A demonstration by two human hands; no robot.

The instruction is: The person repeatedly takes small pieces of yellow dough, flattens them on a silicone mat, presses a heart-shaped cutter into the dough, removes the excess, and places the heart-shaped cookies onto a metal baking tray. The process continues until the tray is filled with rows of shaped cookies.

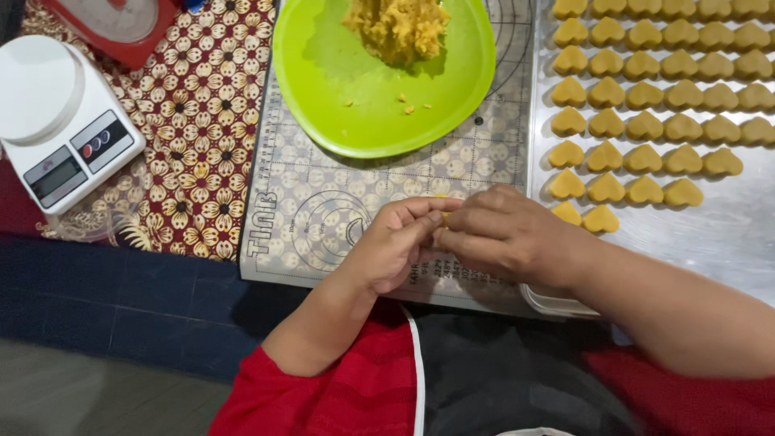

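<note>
both the left hand (pixel 395 242) and the right hand (pixel 504 234) pinch a small dough piece (pixel 443 218); green plate (pixel 379 81) at 12 o'clock, tray (pixel 726 234) of heart cookies (pixel 646 97) at 2.

Bright even light (soft shadows), slight blur.

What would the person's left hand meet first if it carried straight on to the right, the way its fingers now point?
The left hand already meets the right hand, with a small yellow dough piece pinched between them. Past that hand, the line would probably reach the metal tray near its lowest heart-shaped dough pieces, though depth is unclear.
</note>
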